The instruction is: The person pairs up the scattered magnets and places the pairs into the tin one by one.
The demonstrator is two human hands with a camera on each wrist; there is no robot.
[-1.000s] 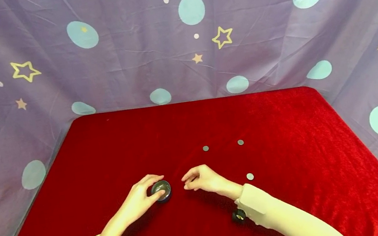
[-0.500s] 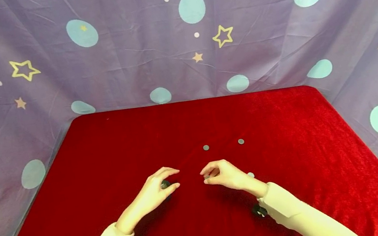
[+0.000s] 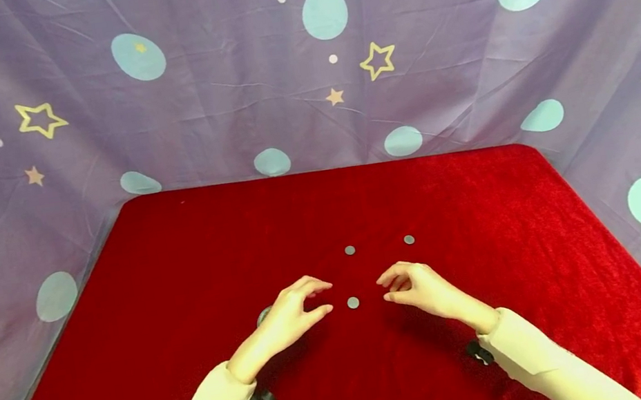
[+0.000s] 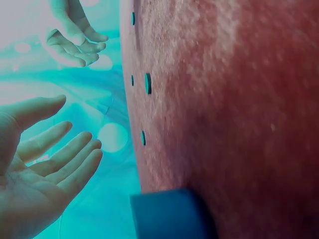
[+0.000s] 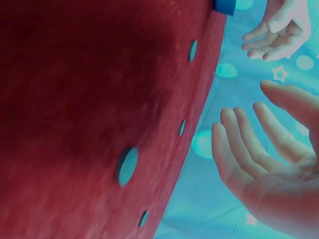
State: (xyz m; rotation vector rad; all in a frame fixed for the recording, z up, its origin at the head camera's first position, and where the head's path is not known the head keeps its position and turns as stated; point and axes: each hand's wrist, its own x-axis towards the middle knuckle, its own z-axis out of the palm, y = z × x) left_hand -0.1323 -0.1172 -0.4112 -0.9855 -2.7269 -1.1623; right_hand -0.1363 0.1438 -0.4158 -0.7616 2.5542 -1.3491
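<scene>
My left hand (image 3: 292, 313) hovers over the red cloth with its fingers loosely spread and nothing in them. Partly hidden behind it stands a round dark object with a glossy top (image 3: 263, 316), which the left wrist view shows as a short blue-tinted cylinder (image 4: 164, 215). My right hand (image 3: 426, 289) is raised opposite, fingers gently bent and holding nothing. Between the two hands lies a small flat grey disc (image 3: 353, 302). Another disc (image 5: 128, 167) appears large in the right wrist view; in the head view one is hidden by the right hand.
Farther back on the red cloth (image 3: 226, 243) lie two more grey discs, a left one (image 3: 350, 250) and a right one (image 3: 409, 240). A purple curtain (image 3: 217, 104) with stars and dots encloses the table's back and sides.
My left hand has come off the round object and moved right. The right hand has also moved right, uncovering the middle disc and covering the one at the near right.
</scene>
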